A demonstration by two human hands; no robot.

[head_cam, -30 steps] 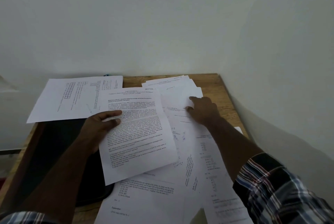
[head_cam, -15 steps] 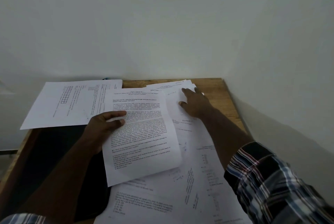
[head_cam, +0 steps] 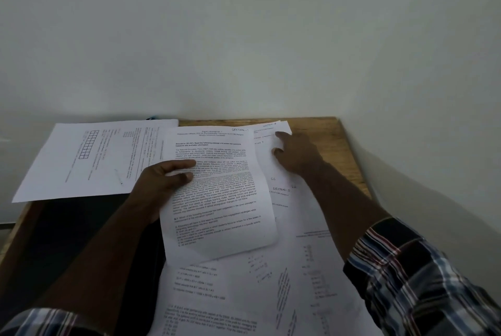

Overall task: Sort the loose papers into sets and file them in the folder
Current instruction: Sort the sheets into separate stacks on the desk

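My left hand [head_cam: 162, 183] grips a printed sheet marked "Section 1" [head_cam: 219, 200] by its left edge, thumb on top, above the pile. My right hand [head_cam: 295, 156] reaches to the far right of the desk and rests with spread fingers on the upper sheets of a stack [head_cam: 271, 135] labelled with section numbers. More loose printed papers [head_cam: 257, 281] lie overlapped across the near right of the desk. A dark folder [head_cam: 81, 240] lies at the left, partly under my left arm and under a sheet with a grid [head_cam: 95, 159].
The wooden desk [head_cam: 344, 151] stands in a corner, with white walls close behind and to the right. Its bare wood shows only along the far right edge. Something small and blue peeks out behind the grid sheet [head_cam: 150, 118].
My right hand has slid farther away over the stack toward the sheets' top corners. The sheet in my left hand has shifted up and slightly right.
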